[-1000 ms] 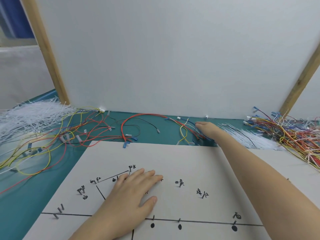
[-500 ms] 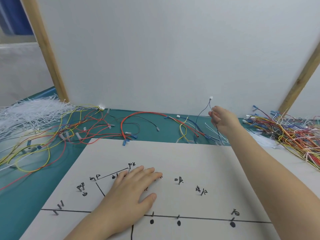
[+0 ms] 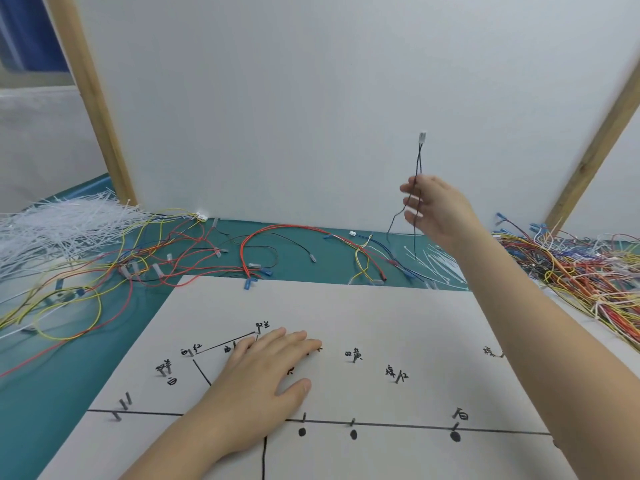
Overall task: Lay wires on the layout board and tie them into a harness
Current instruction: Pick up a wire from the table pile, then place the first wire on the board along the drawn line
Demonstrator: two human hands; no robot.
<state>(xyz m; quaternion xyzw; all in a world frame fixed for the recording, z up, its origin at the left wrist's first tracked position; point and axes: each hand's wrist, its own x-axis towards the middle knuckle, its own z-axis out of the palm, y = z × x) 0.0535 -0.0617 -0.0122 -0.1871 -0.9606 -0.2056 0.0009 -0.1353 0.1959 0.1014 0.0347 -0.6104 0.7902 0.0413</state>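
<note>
The white layout board [image 3: 398, 317] lies in front of me, marked with black lines, handwritten labels and small pegs. My left hand [image 3: 258, 382] rests flat on it with straight fingers, near the middle left. My right hand [image 3: 434, 207] is raised above the table's far side and pinches a thin black wire pair [image 3: 418, 161]. The pair stands up from the fingers and ends in a small white connector [image 3: 422, 136]. Its loose tails hang below the hand toward the green mat.
Loose red, yellow, black and blue wires [image 3: 194, 261] sprawl over the green mat [image 3: 52, 393] beyond the board. White cable ties [image 3: 55, 223] are heaped at the far left, with a few more ties [image 3: 436, 261] at centre right. A dense bundle of coloured wires [image 3: 581, 268] lies at right. A white backboard [image 3: 311, 98] stands behind.
My right hand has risen from the wires on the mat, lifting the black wire pair well above the table. My left hand has stayed flat on the board.
</note>
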